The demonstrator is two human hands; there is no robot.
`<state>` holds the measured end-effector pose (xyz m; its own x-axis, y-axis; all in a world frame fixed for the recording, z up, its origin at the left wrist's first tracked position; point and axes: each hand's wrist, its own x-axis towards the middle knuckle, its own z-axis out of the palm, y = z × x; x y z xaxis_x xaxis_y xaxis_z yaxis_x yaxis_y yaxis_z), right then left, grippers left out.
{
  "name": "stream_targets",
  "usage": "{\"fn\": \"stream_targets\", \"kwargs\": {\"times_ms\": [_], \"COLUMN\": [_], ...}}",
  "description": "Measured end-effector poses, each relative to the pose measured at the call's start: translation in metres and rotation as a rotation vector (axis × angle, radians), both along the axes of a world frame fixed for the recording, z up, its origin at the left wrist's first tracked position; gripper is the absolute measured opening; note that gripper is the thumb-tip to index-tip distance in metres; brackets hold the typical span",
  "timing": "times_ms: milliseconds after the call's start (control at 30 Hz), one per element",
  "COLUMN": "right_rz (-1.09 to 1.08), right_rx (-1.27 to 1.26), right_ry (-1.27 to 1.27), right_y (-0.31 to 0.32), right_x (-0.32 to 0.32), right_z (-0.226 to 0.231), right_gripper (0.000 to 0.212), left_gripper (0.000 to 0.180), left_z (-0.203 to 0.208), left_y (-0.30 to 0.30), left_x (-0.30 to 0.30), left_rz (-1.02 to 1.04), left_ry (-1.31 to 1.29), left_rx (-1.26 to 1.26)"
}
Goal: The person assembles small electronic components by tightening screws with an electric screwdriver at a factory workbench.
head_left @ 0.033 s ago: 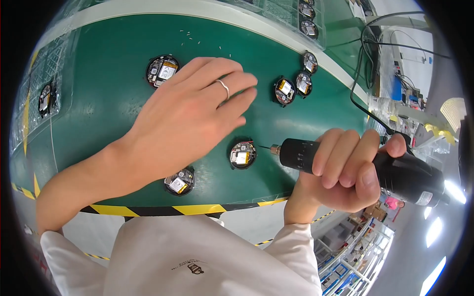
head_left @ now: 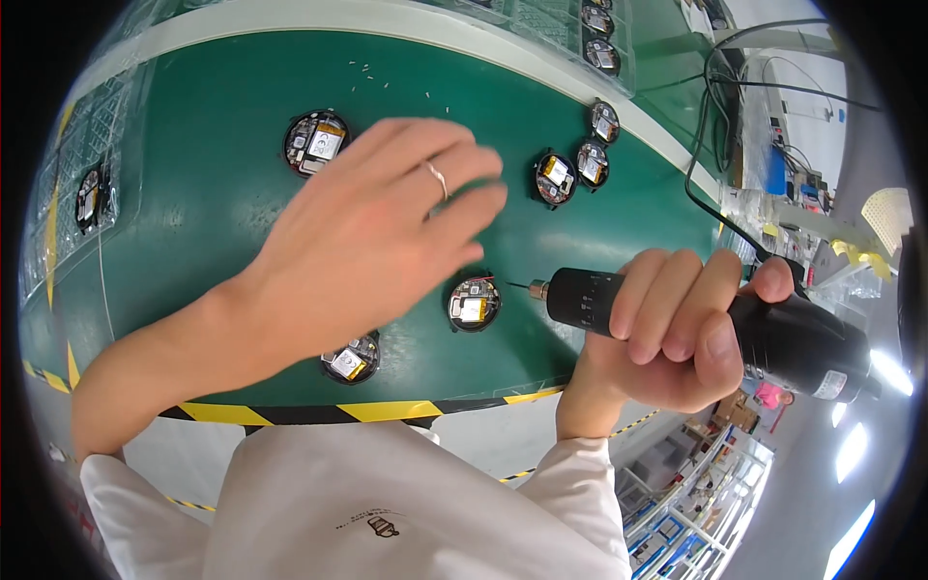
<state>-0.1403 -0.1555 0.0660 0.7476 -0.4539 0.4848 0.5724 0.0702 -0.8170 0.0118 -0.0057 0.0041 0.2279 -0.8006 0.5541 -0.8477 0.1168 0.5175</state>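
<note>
My right hand (head_left: 681,329) grips a black electric screwdriver (head_left: 585,302), held sideways with its thin bit pointing left. The bit's tip is apart from a round black watch module (head_left: 474,302) on the green mat, which shows a circuit board and a silver-and-yellow battery. Above and left of that module, my left hand (head_left: 382,213) hovers palm down, a ring on one finger. Its fingers are loosely curved and apart, with nothing seen in them; the thumb is mostly hidden. Partly behind this hand and forearm lie two more modules, one farther off (head_left: 317,143) and one nearer (head_left: 351,358).
Tiny screws (head_left: 367,75) lie scattered at the mat's far side. Three modules (head_left: 555,178) cluster at the right. Clear trays (head_left: 551,24) with modules stand beyond the white rail and at the left. A black cable (head_left: 691,184) hangs at the right. Striped tape (head_left: 309,414) marks the near edge.
My left hand has shifted slightly downward, its fingers a little farther apart. The screwdriver in my right hand stays almost still, and the modules rest where they were.
</note>
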Motion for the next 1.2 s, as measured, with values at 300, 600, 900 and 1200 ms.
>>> {"fn": "stream_targets", "kwargs": {"times_ms": [300, 600, 900, 1200], "right_rz": [-0.016, -0.083, -0.267, -0.553], "right_rx": [-0.05, -0.032, 0.019, -0.023], "right_ry": [-0.044, -0.059, -0.197, -0.22], "right_y": [-0.011, -0.011, -0.01, -0.025], "right_x": [-0.003, -0.004, 0.001, -0.009], "right_z": [0.003, 0.002, 0.007, 0.014], "right_gripper": [0.036, 0.035, 0.035, 0.028], "left_gripper": [0.015, 0.051, 0.082, 0.046], "left_z": [0.001, 0.035, 0.064, 0.056], "left_y": [0.025, 0.034, 0.079, 0.068], "left_x": [-0.032, -0.034, -0.053, -0.057], "left_rz": [-0.5, -0.013, 0.166, -0.281], "left_ry": [-0.328, -0.513, -0.458, -0.411], "left_rx": [0.226, 0.639, 1.022, 0.78]}}
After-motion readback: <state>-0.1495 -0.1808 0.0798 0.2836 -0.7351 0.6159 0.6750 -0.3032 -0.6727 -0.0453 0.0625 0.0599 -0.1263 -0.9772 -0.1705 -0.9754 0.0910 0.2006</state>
